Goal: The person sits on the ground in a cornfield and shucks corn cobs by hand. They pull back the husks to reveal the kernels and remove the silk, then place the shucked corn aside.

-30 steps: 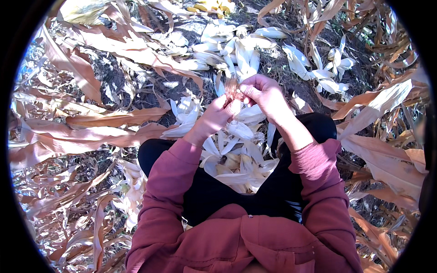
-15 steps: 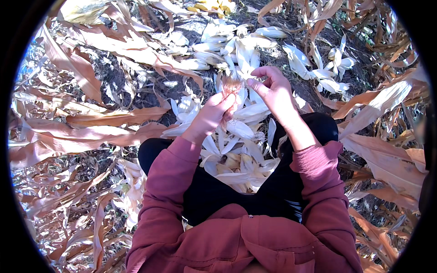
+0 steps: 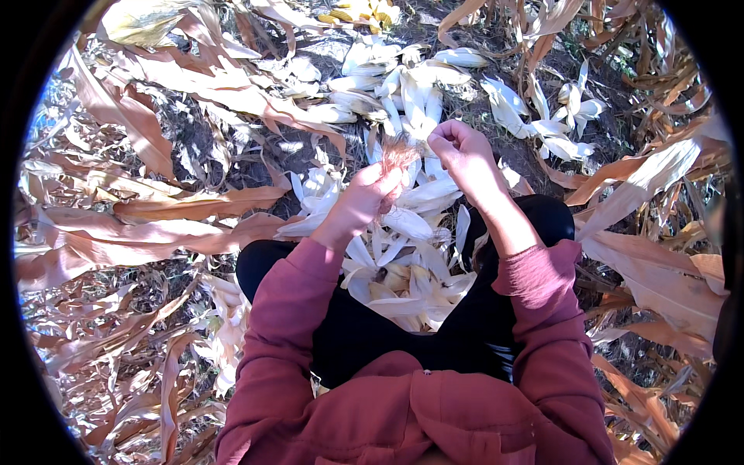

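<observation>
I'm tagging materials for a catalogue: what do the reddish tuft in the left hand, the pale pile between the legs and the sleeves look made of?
Reddish tuft: probably dry corn silk, wispy, with fine loose strands. Pale pile: apparently dried corn husks, papery, in thin pointed leaves. Sleeves: soft matte cloth, fibre unclear, judging by the wrinkles.

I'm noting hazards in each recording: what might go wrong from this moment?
1. The left hand holds reddish silk whose loose wisps fan out past the grip, so bits might slip free.

2. Pale husks lie heaped between the legs; any silk dropped there could get lost among them.
</observation>
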`<state>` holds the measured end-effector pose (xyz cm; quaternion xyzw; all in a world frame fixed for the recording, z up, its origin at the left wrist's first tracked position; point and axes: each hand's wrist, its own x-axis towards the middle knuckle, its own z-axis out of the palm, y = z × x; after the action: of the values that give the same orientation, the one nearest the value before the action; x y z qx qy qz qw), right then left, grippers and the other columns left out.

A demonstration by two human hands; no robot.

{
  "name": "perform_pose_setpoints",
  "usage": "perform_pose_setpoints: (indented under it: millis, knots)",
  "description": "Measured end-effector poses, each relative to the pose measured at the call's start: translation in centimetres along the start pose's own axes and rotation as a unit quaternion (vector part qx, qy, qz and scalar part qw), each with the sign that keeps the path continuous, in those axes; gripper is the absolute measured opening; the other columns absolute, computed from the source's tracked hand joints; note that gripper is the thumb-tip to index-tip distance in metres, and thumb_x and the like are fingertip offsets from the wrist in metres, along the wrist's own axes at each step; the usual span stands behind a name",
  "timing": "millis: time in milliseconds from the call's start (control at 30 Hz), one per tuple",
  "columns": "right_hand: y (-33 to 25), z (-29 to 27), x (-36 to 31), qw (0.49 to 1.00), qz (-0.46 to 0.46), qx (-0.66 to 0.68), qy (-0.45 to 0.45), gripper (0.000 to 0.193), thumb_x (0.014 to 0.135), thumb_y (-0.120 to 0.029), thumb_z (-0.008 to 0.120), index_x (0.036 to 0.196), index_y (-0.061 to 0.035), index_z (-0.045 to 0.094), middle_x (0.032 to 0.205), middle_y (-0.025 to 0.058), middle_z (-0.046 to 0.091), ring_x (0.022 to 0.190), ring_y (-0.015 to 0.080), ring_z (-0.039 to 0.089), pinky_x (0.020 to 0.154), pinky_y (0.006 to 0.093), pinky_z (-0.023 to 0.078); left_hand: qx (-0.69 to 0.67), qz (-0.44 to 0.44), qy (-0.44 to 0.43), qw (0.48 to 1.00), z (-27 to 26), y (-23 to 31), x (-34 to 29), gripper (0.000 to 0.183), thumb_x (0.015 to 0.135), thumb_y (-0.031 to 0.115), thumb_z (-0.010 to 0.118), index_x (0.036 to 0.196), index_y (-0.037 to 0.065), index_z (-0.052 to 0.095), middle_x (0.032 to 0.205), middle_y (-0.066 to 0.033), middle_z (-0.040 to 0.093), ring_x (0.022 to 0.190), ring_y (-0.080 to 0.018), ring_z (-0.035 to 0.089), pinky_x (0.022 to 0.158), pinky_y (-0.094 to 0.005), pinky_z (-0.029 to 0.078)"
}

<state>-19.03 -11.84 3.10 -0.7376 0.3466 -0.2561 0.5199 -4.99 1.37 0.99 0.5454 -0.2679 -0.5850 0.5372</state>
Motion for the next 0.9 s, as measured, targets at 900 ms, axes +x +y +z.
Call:
perform_pose_setpoints:
  millis: [900]
  knots:
    - [0.0,-0.3,-0.8,0.948,0.054,0.198,-0.242,0.017,0.086,-0.017,0.064,0.088,0.0000,0.064,0.072,0.0014,0.061,0.059,0.0045,0.053,0.052,0.0187,0.042,0.035,0.073,-0.200,0.976,0.5,0.3,-0.6,0.037,0.090,0.030,0.057,0.116,0.004,0.054,0.098,-0.0007,0.057,0.088,-0.0073,0.052,0.081,-0.0234,0.043]
